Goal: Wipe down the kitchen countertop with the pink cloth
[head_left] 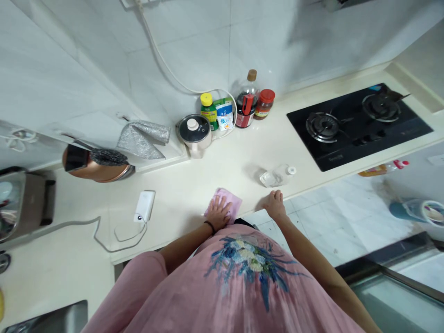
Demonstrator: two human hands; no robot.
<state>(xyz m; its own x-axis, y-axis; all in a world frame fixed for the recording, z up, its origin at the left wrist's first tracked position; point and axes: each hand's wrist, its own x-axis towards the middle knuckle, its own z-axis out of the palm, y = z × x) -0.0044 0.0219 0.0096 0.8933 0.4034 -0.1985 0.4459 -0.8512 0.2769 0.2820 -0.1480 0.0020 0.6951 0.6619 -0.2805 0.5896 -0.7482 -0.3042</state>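
Observation:
My left hand [219, 213] lies flat with spread fingers on a folded pink cloth [234, 201], pressing it onto the cream counter [180, 203] at its front edge. My right hand [275, 204] rests on the counter's edge with bent fingers and the thumb apart; nothing shows in it. Just beyond that hand a clear bottle [274, 177] with a white cap lies on its side, apart from the fingers.
A black gas stove [357, 127] is at the right. Along the wall stand a small electric pot [194, 134], a yellow-capped bottle [209, 112], a dark sauce bottle [245, 104] and a red-lidded jar [265, 104]. A white power bank [144, 206] with a cable lies left.

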